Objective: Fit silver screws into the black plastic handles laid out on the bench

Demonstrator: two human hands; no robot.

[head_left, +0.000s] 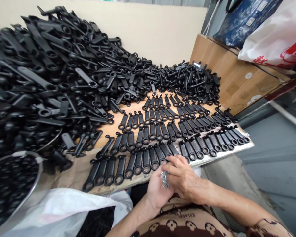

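Small silvery metal pieces (165, 179) lie heaped in the cupped palm of my left hand (158, 191), close to the table's front edge. My right hand (184, 176) rests over that palm, its fingers bent against the pieces and near the front row. Black ring-ended levers (146, 164) are laid side by side in several rows on the wooden table (135, 131), rings toward me and small knobs away. Whether a single piece sits between my right fingertips is too small to tell.
A large heap of black levers (64, 59) covers the back left, joined to a smaller pile (189, 80) at the back right. A metal-rimmed basin (40, 174) of black parts stands front left, beside white plastic (71, 204). Bags (273, 36) sit on a wooden box (227, 72).
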